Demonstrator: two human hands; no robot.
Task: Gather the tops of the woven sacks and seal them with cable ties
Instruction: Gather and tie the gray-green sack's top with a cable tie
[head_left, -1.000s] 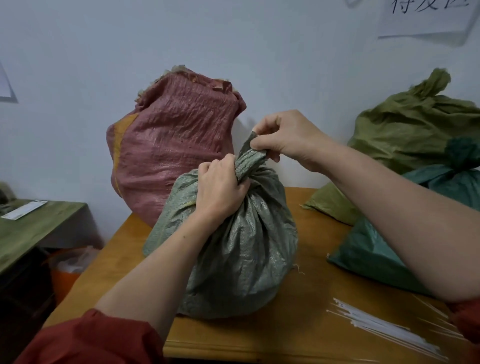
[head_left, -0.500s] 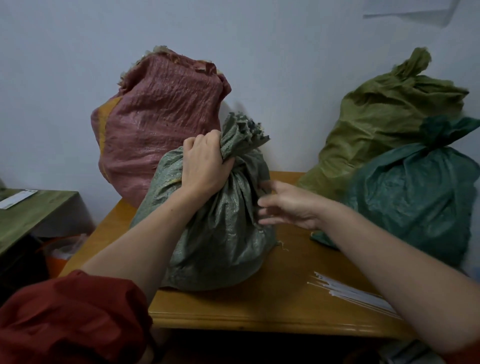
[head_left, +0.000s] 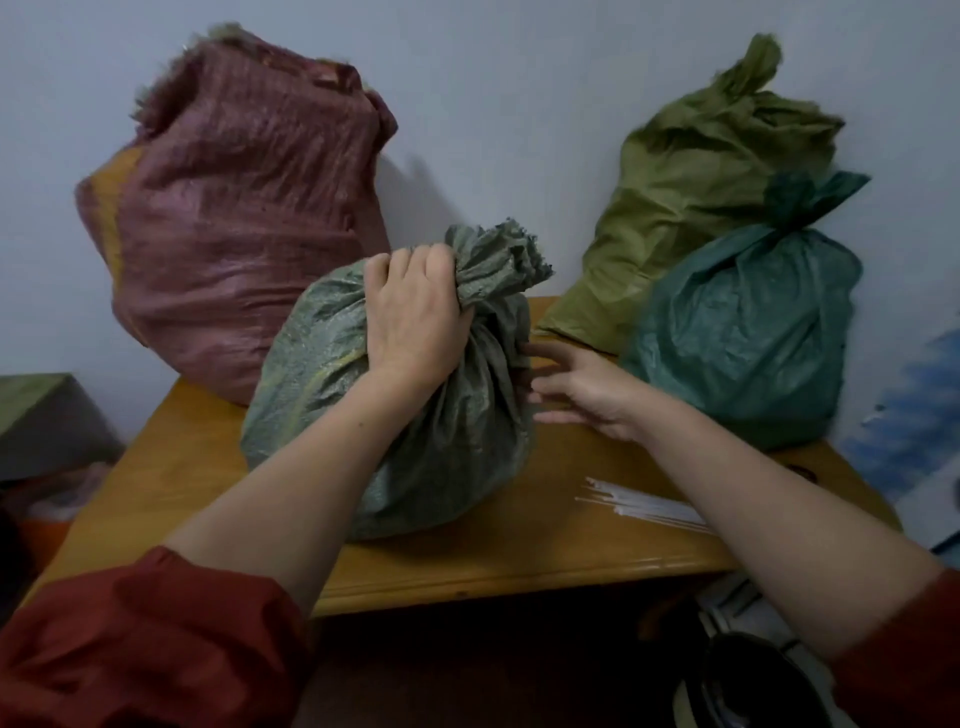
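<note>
A grey-green woven sack (head_left: 447, 441) stands in the middle of the wooden table (head_left: 182, 467). My left hand (head_left: 415, 322) grips its bunched neck, and the frayed top fans out to the right of my fist. My right hand (head_left: 576, 387) is open with spread fingers, its fingertips at the sack's right side, low over the table. A bundle of white cable ties (head_left: 644, 509) lies on the table near the front right, partly hidden under my right forearm.
A big pink-red sack (head_left: 239, 208) with an open frayed top stands behind on the left. An olive sack (head_left: 701, 171) and a teal sack (head_left: 748, 332), both with gathered tops, lean against the wall (head_left: 493, 78) on the right. A green side table (head_left: 36, 410) is far left.
My right hand let go of the sack's top and dropped to the sack's right side, fingers spread. My left hand kept its grip on the neck. The view tilted downward.
</note>
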